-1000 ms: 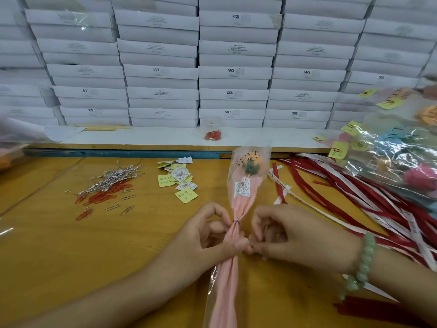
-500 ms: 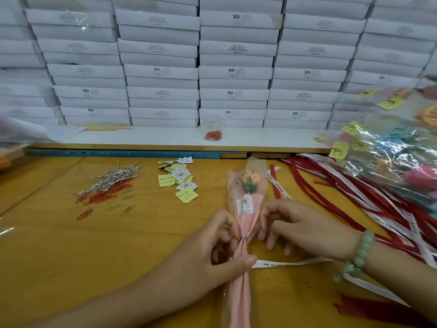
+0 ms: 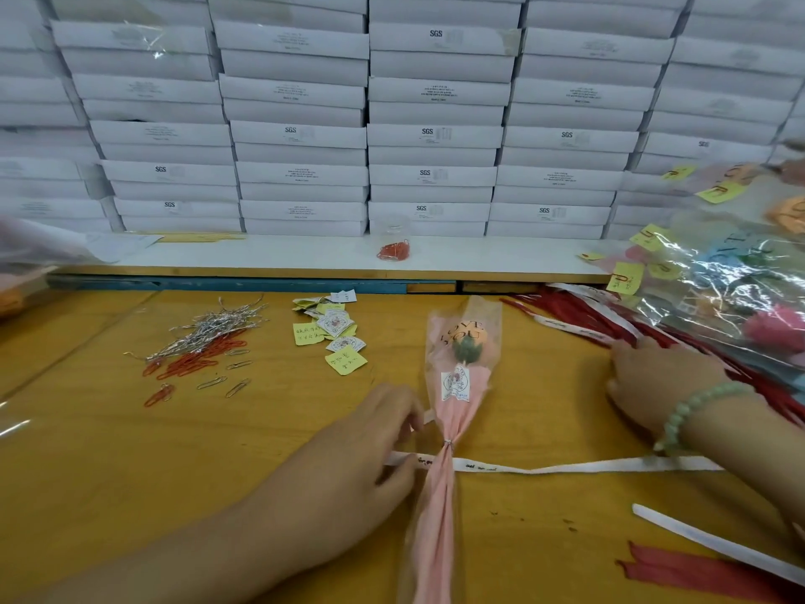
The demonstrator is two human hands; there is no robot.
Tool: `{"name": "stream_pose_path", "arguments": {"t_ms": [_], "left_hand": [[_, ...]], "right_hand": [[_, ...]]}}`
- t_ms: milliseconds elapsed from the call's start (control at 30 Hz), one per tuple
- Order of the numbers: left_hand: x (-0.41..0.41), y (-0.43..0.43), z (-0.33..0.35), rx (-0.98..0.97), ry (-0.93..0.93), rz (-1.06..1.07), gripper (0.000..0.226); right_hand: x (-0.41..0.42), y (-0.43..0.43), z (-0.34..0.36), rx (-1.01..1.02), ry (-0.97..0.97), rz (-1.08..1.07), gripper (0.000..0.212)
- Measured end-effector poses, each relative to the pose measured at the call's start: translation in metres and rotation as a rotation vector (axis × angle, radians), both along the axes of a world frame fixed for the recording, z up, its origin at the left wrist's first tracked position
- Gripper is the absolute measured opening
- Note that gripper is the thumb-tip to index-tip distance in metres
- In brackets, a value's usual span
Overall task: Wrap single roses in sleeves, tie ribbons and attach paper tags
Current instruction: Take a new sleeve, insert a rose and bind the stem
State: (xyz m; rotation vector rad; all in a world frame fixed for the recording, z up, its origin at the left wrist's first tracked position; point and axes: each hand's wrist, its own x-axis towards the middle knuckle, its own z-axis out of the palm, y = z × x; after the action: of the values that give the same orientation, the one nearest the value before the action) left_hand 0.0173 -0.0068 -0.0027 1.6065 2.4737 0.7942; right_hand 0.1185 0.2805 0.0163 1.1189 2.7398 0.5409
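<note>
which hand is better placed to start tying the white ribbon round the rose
Left. The left hand already rests at the white ribbon beside the wrapped rose; the right hand is away at the ribbon pile.

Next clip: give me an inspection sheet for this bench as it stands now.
Surface: yellow bench, faint marks.
Job's things: sleeved rose lying flat, wire-tied at the neck; white ribbon under it, untied; tags; ribbon pile.
Clutter: paper clips, wire ties, clip cup.
Grippers: left hand at the ribbon end; right hand on the ribbon pile.
Cables: nothing seen.
Surroundings: stacked white boxes; finished roses at right.
</note>
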Motion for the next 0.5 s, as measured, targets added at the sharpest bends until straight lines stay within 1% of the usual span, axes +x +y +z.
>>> {"name": "stream_pose_path", "arguments": {"t_ms": [100, 167, 200, 233, 267, 300, 367, 400, 433, 467, 500], "left_hand": [[-0.002, -0.002, 0.002, -0.087, 0.097, 0.022, 0.008], [-0.003, -0.002, 0.005, -0.135, 0.217, 0.016, 0.009], [-0.003, -0.002, 0.007, -0.153, 0.267, 0.015, 0.011], [-0.004, -0.002, 0.009, -0.168, 0.308, 0.016, 0.015], [-0.005, -0.002, 0.011, -0.178, 0.346, 0.017, 0.018], [-0.006, -0.002, 0.013, -0.187, 0.388, 0.02, 0.02], [-0.008, -0.004, 0.019, -0.211, 0.477, 0.041, 0.025], [-0.01, -0.004, 0.022, -0.216, 0.514, 0.057, 0.03], [-0.011, -0.005, 0.024, -0.213, 0.545, 0.074, 0.034], [-0.013, -0.006, 0.028, -0.205, 0.563, 0.095, 0.037], [-0.015, -0.007, 0.031, -0.192, 0.565, 0.117, 0.039]], "right_hand": [[0.0, 0.014, 0.002, 0.068, -0.127, -0.111, 0.044], [-0.001, 0.015, 0.004, 0.099, -0.167, -0.092, 0.039], [-0.003, 0.012, 0.006, 0.133, -0.134, -0.036, 0.034], [-0.004, 0.007, 0.009, 0.151, -0.06, 0.05, 0.027], [-0.004, 0.0, 0.013, 0.102, 0.041, 0.17, 0.023], [-0.004, -0.007, 0.017, -0.027, 0.13, 0.287, 0.024], [-0.003, -0.028, 0.027, -0.426, 0.194, 0.464, 0.031], [-0.002, -0.039, 0.031, -0.619, 0.164, 0.518, 0.033], [0.0, -0.05, 0.034, -0.757, 0.096, 0.559, 0.032], [0.003, -0.058, 0.034, -0.838, 0.019, 0.591, 0.03], [0.005, -0.065, 0.034, -0.874, -0.046, 0.62, 0.025]]}}
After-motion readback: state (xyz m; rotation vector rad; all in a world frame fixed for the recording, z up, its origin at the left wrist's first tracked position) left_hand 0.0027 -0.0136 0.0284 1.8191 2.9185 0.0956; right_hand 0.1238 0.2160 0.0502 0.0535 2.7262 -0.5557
